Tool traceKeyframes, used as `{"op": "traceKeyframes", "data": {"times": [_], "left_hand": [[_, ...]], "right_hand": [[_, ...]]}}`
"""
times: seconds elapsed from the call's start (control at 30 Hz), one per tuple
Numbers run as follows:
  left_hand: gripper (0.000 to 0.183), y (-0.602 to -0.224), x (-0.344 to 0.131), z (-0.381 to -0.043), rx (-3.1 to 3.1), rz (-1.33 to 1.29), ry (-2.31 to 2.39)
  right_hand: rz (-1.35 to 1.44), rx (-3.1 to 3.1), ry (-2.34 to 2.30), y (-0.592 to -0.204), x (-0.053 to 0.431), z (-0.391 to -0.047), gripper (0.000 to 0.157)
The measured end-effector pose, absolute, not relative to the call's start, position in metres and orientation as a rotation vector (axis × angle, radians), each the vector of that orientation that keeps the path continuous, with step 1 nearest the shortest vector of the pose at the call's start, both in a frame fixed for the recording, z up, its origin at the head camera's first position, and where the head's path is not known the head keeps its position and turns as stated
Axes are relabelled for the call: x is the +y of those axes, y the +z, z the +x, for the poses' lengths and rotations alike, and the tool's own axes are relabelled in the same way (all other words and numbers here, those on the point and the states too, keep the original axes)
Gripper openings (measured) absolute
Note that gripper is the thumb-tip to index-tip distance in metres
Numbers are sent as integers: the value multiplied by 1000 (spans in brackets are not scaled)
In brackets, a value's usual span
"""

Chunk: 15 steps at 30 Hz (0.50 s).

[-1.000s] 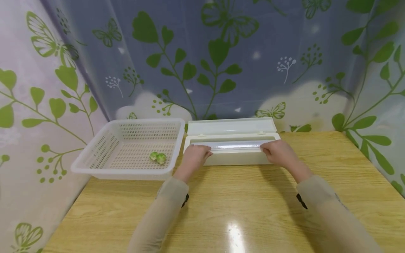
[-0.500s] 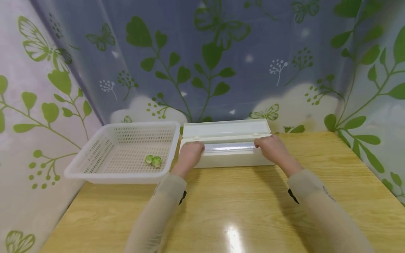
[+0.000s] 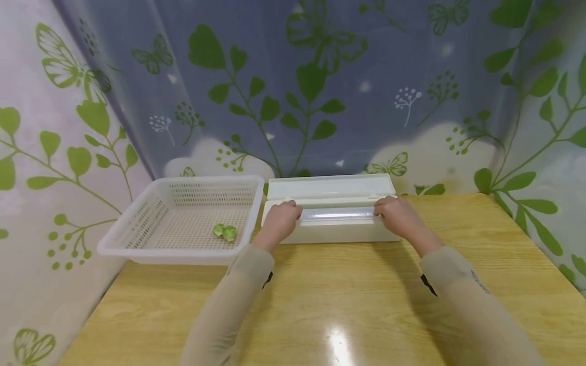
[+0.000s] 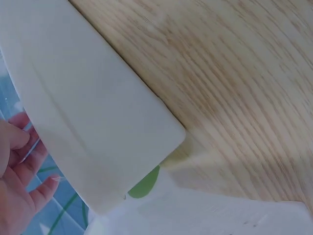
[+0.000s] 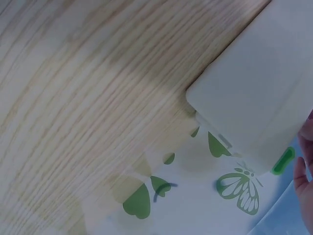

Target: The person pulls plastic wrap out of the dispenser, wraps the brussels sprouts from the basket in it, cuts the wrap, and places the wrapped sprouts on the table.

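A long white dispenser box with its lid raised stands at the back of the table. Inside lies a shiny clear roll of cling film. My left hand is over the box's left end, fingers curled, pinching the film's edge. Over the right end, my right hand pinches the film likewise. In the left wrist view, the left hand shows beyond the box's front wall. Only part of the right hand appears in the right wrist view, beside the box. The film between the hands is hardly visible.
Left of the box, close to it, sits a white perforated basket with a couple of small green Brussels sprouts in it. Both stand on a wood-grain table. A patterned curtain rises behind and at the sides.
Both hands have risen slightly relative to the box, from its front opening edge to a little above the roll. The head view has shifted slightly. Basket and box stay put.
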<state>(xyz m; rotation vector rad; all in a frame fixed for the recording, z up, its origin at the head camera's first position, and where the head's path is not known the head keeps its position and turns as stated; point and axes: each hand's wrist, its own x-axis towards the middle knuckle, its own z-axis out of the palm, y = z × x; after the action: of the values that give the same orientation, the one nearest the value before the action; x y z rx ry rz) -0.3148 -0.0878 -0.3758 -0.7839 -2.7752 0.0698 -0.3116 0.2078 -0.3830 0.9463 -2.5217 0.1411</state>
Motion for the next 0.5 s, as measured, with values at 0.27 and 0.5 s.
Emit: {"op": "traceKeyframes", "data": {"times": [0.27,0.5], "left_hand": [[12,-373,-88,-316,-2829,-733,54],[19,-374,-90,-319,-2798,-744,62]], "right_hand": [[867,-2606,74,-381,207,-316,25],[909,-2615,130,-383,209,-318,26]]}}
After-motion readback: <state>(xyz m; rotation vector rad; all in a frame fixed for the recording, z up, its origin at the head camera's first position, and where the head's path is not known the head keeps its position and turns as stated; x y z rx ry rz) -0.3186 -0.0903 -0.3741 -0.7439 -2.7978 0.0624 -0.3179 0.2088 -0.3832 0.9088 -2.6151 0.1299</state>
